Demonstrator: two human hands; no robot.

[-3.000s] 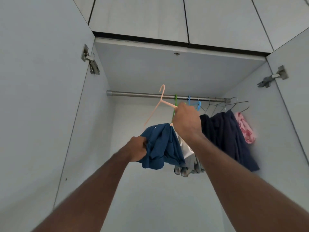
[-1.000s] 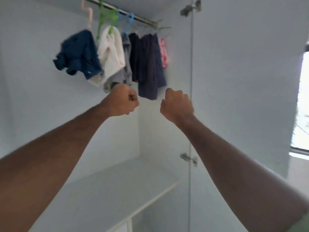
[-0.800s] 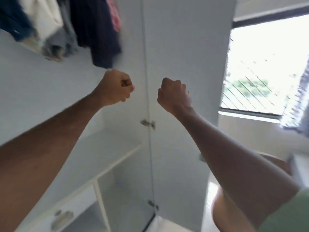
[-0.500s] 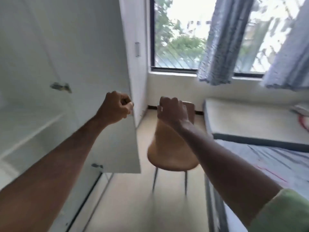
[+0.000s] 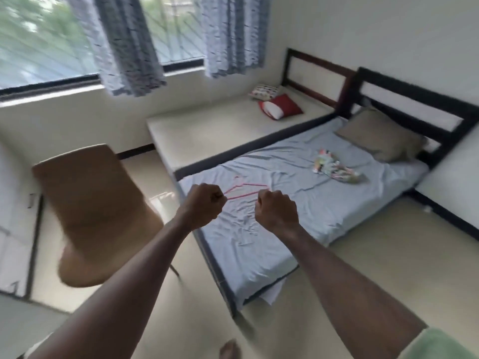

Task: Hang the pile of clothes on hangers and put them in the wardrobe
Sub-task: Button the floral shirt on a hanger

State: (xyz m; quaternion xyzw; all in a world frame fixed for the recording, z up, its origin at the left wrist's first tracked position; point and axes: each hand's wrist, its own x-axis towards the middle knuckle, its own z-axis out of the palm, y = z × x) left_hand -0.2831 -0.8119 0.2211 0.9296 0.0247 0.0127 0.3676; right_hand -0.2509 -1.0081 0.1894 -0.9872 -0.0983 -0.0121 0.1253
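A pink hanger (image 5: 246, 189) lies flat on the light blue sheet of the bed (image 5: 298, 208), just beyond my two fists. Farther up the bed, near a tan pillow (image 5: 381, 134), sits a small crumpled multicoloured garment (image 5: 334, 169). My left hand (image 5: 204, 204) and my right hand (image 5: 276, 209) are both held out in front of me above the bed's near corner, fingers curled into fists, holding nothing. The wardrobe is out of view apart from a white edge at the far left.
A tan moulded chair (image 5: 96, 211) stands left of the bed on the cream floor. A second bare mattress (image 5: 220, 128) with a red and white cushion (image 5: 280, 108) lies under the window. Dark bed frames run along the right wall.
The view has swung from the wardrobe, where the blue garment now hangs on the rail, round to the right and down to the bed. Both hands let go and stay fisted.
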